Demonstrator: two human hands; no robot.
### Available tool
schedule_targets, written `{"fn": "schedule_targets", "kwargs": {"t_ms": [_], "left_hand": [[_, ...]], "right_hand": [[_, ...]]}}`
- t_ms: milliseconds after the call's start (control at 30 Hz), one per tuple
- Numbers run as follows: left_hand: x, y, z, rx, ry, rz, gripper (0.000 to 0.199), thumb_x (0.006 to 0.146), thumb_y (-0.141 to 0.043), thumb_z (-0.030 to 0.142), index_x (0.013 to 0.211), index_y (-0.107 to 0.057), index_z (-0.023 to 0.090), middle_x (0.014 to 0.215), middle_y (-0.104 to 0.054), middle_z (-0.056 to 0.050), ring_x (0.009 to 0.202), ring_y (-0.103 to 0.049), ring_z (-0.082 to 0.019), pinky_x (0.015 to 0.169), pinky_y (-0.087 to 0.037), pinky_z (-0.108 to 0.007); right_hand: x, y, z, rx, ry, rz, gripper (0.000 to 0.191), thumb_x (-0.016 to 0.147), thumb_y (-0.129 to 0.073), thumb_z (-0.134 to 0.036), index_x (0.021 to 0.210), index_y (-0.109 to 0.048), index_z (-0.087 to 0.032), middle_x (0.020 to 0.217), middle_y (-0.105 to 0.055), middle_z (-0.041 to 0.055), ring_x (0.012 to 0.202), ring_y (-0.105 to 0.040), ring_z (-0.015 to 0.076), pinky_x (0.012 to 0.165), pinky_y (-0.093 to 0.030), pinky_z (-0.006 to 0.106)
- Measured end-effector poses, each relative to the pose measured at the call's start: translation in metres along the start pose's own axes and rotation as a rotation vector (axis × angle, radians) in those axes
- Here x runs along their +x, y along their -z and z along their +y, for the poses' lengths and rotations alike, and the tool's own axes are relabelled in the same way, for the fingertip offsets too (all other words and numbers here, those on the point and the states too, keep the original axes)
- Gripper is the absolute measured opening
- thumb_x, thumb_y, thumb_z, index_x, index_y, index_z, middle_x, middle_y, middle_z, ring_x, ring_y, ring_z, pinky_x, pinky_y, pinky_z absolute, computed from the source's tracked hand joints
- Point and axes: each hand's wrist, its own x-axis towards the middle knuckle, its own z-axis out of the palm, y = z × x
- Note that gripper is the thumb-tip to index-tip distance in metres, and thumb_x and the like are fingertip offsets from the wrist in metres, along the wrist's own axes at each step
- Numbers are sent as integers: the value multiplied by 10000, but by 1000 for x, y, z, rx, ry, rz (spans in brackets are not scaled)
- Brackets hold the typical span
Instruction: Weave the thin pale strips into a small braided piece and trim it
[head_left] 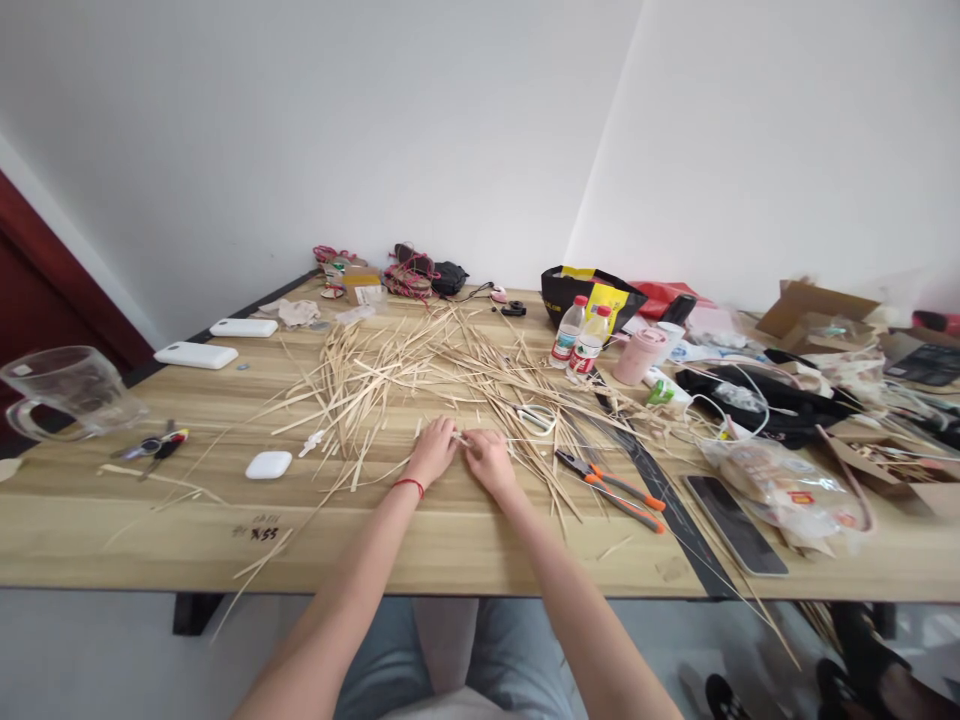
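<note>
Tabletop: wood-look, smooth, streaked grain
Far-left pitcher: clear plastic or glass, cannot tell, glossy
Pliers: metal jaws, orange-and-black grips
Strips: matt, woody

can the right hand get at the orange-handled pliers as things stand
Probably yes: the bare right hand is close to the orange-and-black metal pliers, with only thin tan strips around them, though its fingers look busy.

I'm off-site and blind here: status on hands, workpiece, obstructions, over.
Left hand and right hand close together at thin pale strip, grip unclear. Loose strips heaped just beyond. Orange-handled pliers to the right, clear of hands.
</note>
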Motion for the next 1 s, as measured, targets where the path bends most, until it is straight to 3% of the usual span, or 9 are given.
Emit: {"fn": "schedule_targets", "kwargs": {"t_ms": [333,600,733,1000], "left_hand": [[-3,5,7,-22,-9,40,88,794,-480,173,878,-498,190,917,-500,-51,898,-492,-206,825,-404,-373],[-2,6,7,-45,-67,39,238,839,-436,194,1060,-524,210,1069,-536,-69,1001,-494,-215,878,-398,-374],[-1,7,9,-48,-64,1,363,842,-423,164,1196,-475,228,1120,-542,-73,1034,-494,-211,900,-392,-372],[-2,9,9,-37,-60,-11,348,852,-401,145,1174,-500,229,1121,-555,-75,1047,-498,-202,914,-392,-369]], "right_hand": [[1,0,4,76,-9,23,468,748,-397,-22,1172,-520,-177,990,-644,55,936,-570,168,866,-427,317],[3,3,3,179,-72,92,474,707,-366,-15,1130,-525,-159,972,-624,76,899,-579,177,836,-451,325],[4,2,3,228,-90,52,523,696,-371,-7,1176,-499,-170,1046,-613,83,879,-588,176,848,-452,341],[3,-1,6,313,-84,49,506,702,-381,-13,1164,-497,-182,979,-663,52,952,-589,176,903,-423,345]]}}
